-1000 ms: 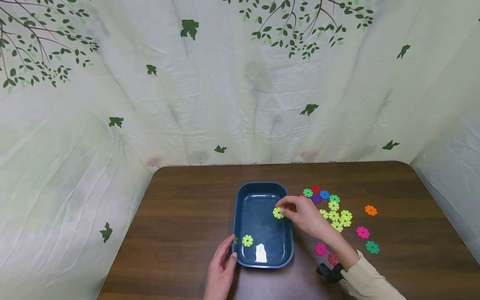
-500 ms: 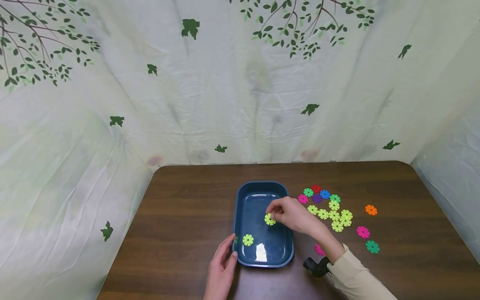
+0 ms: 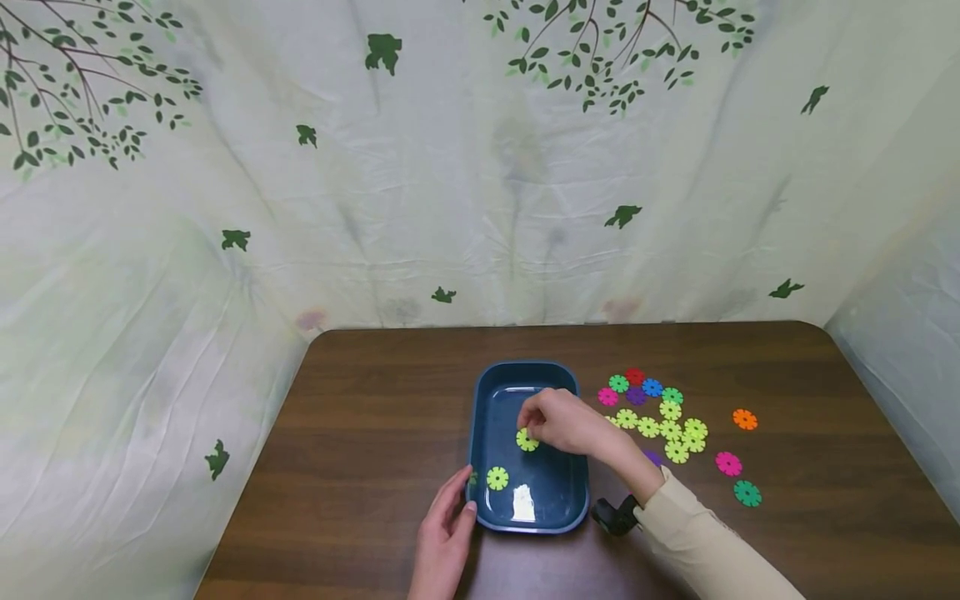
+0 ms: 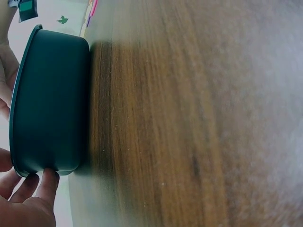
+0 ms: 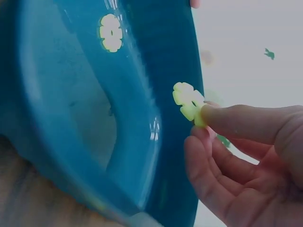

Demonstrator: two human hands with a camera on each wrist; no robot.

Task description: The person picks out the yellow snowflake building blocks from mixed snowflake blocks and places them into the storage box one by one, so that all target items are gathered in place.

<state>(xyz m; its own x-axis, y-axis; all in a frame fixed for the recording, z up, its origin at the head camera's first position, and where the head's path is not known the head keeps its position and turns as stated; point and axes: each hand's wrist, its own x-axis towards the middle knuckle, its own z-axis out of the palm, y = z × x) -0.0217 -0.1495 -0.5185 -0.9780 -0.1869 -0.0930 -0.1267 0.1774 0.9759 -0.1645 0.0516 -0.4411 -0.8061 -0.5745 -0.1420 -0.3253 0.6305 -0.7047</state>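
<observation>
A dark blue tray [image 3: 498,408] stands on the table, and one yellow-green flower-shaped plastic disc [image 3: 497,478] lies in it at the near left. My left hand [image 3: 442,533] holds the tray at its near left side; the left wrist view shows its fingertips against the tray's outer wall [image 4: 52,104], below the rim. Over the tray's middle, my right hand [image 3: 566,421] pinches a second yellow-green flower disc [image 5: 185,100] between thumb and fingers. In the right wrist view that disc is tilted, raised above the tray floor.
Right of the tray lie several yellow-green discs [image 3: 671,431], with red, green, blue, purple and pink ones behind them. Orange [image 3: 745,419], pink [image 3: 729,463] and teal [image 3: 747,493] discs lie farther right. A printed curtain [image 3: 480,167] hangs behind the brown table [image 3: 360,467].
My right hand has moved left and slightly nearer over the tray, carrying its yellow-green disc from the right rim toward the middle. The left hand stays at the tray's side.
</observation>
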